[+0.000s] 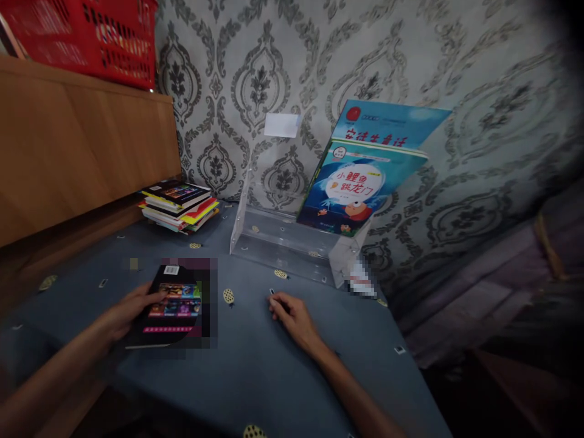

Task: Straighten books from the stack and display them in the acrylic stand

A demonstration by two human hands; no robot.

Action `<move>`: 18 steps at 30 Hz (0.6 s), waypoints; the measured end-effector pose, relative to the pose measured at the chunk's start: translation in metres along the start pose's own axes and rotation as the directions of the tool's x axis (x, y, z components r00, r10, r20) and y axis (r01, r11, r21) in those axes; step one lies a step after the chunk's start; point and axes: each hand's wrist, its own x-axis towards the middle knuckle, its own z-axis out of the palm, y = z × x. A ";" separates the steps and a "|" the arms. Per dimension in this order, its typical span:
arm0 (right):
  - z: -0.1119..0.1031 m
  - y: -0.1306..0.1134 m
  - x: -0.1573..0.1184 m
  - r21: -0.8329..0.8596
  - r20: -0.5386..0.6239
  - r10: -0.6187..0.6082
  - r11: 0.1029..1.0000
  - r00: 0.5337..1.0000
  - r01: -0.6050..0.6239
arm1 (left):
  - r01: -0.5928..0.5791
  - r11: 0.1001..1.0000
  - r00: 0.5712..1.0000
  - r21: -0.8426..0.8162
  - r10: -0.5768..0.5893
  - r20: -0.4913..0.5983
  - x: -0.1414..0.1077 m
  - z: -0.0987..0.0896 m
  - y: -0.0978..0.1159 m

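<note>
A black book (171,304) with small colourful pictures on its cover is gripped at its left edge by my left hand (130,309), thumb on top. Part of the book's right side is blurred out. My right hand (292,316) rests over the blue tablecloth (246,365) with its fingers curled together; nothing shows in them. Beyond my hands, a clear acrylic stand (283,243) holds a blue children's book (351,188) at its right side, with another blue book (387,121) behind it. A stack of books (177,207) lies at the back left.
On the left is a wooden cabinet (86,134) with a red plastic basket (123,45) on top. Patterned wallpaper rises behind the stand. A pixelated item (362,278) lies by the stand's right end. Pale curtain fabric (479,286) hangs at the right.
</note>
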 end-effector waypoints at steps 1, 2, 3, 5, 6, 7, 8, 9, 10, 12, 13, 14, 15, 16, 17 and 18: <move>0.000 0.001 0.000 0.004 0.002 0.005 1.000 1.000 -0.005 | 0.021 1.000 0.998 -0.006 -0.021 0.055 -0.002 0.007 -0.003; 0.001 0.001 0.000 0.008 0.005 0.010 1.000 1.000 -0.010 | 0.031 1.000 0.996 -0.001 -0.031 0.088 -0.004 0.014 -0.005; 0.001 0.002 0.000 0.012 0.007 0.013 1.000 1.000 -0.013 | 0.035 0.999 0.993 0.011 -0.036 0.115 -0.006 0.022 -0.007; 0.001 0.002 -0.001 0.009 0.000 0.013 1.000 1.000 -0.013 | 0.027 0.999 0.985 0.038 -0.034 0.171 -0.008 0.039 -0.008; 0.001 0.001 -0.002 -0.002 -0.014 0.008 1.000 1.000 -0.008 | 0.018 0.999 0.978 0.049 -0.028 0.209 -0.008 0.046 -0.009; 0.001 0.001 -0.002 -0.021 -0.036 -0.002 1.000 0.999 0.001 | 0.008 0.998 0.968 0.056 -0.022 0.251 -0.007 0.054 -0.010; 0.001 0.000 -0.003 -0.048 -0.065 -0.016 0.999 0.998 0.012 | -0.002 0.998 0.956 0.062 -0.016 0.291 -0.005 0.061 -0.011; 0.000 0.000 -0.004 -0.082 -0.101 -0.033 0.996 0.994 0.024 | -0.011 0.998 0.944 0.069 -0.013 0.330 -0.003 0.068 -0.012; -0.001 -0.001 -0.004 -0.119 -0.142 -0.053 0.992 0.988 0.036 | -0.018 0.997 0.931 0.081 -0.013 0.365 -0.001 0.075 -0.013; -0.002 -0.003 -0.007 -0.186 -0.219 -0.097 0.981 0.971 0.056 | -0.032 0.992 0.907 0.123 -0.023 0.420 0.005 0.090 -0.016; -0.003 -0.005 -0.008 -0.211 -0.250 -0.120 0.975 0.961 0.067 | -0.042 0.988 0.897 0.146 -0.027 0.442 0.007 0.097 -0.017; -0.003 -0.006 -0.009 -0.232 -0.274 -0.147 0.969 0.951 0.083 | -0.053 0.983 0.887 0.174 -0.033 0.460 0.010 0.104 -0.018; -0.003 -0.008 -0.011 -0.252 -0.284 -0.177 0.962 0.942 0.105 | -0.072 0.975 0.878 0.208 -0.037 0.478 0.012 0.110 -0.019; -0.003 -0.010 -0.013 -0.272 -0.281 -0.211 0.953 0.936 0.133 | -0.102 0.963 0.867 0.248 -0.036 0.497 0.015 0.114 -0.019; -0.003 -0.012 -0.014 -0.294 -0.269 -0.246 0.942 0.931 0.164 | -0.142 0.944 0.855 0.296 -0.034 0.517 0.019 0.118 -0.018; -0.002 -0.014 -0.016 -0.315 -0.245 -0.281 0.928 0.928 0.198 | -0.196 0.915 0.844 0.353 -0.026 0.536 0.022 0.120 -0.017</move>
